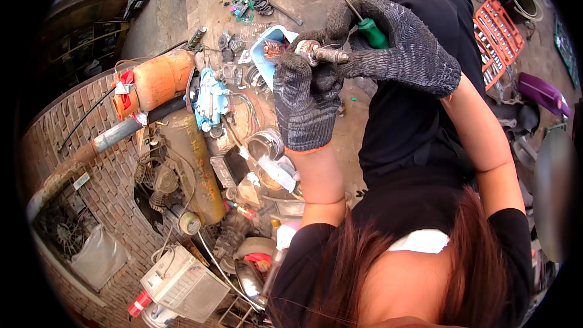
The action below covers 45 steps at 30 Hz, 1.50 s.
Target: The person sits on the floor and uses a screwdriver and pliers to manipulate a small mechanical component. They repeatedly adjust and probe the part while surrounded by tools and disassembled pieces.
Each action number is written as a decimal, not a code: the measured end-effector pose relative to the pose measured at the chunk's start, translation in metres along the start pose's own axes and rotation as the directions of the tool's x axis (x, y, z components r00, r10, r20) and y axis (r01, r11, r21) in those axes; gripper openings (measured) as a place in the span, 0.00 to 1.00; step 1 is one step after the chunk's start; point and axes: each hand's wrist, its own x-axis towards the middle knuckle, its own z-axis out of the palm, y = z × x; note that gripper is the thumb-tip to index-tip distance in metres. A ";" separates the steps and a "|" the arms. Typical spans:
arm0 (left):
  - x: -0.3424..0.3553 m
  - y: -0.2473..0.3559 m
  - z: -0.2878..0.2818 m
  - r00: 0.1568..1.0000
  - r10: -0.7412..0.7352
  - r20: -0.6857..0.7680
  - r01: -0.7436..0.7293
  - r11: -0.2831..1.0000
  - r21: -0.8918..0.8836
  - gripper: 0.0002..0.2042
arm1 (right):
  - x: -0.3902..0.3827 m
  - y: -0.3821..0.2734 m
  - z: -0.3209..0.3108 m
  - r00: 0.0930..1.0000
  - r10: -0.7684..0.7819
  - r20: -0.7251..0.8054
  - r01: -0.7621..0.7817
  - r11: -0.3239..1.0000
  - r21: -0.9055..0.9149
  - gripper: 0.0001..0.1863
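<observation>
Holding a small metal part (322, 54) in your gloved left hand (308, 98), you keep the fingers curled closely round its left end, so that its narrow pale end projects to the right. Your gloved right hand (404, 48) is closed about the green handle of a screwdriver (372, 33), whose thin shaft slants far and left and leaves the view at the far edge. The right thumb reaches the projecting end of the part; whether it touches cannot be told. Both hands are raised in front of you, close together, the part between them.

Note the room around them. A light blue box (259, 54), with copper-coloured scrap inside its rim, lies just left of the left hand and limits the view on that side. Nearer, brown ground (347, 146) forms a strip between your left forearm and your black trousers (401, 130). Farther left, an orange tank (163, 78) and a yellowish cylinder (193, 167) border the clutter, with a brick wall (100, 197) beyond. On the right, past your legs, lie an orange tool case (498, 39), far, and a purple housing (542, 92), nearer.
</observation>
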 end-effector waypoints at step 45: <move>-0.013 0.012 0.022 0.934 0.357 -0.006 -0.341 0.897 0.281 0.19 | -0.029 -0.025 -0.016 0.917 0.228 0.328 -0.232 0.972 -0.029 0.12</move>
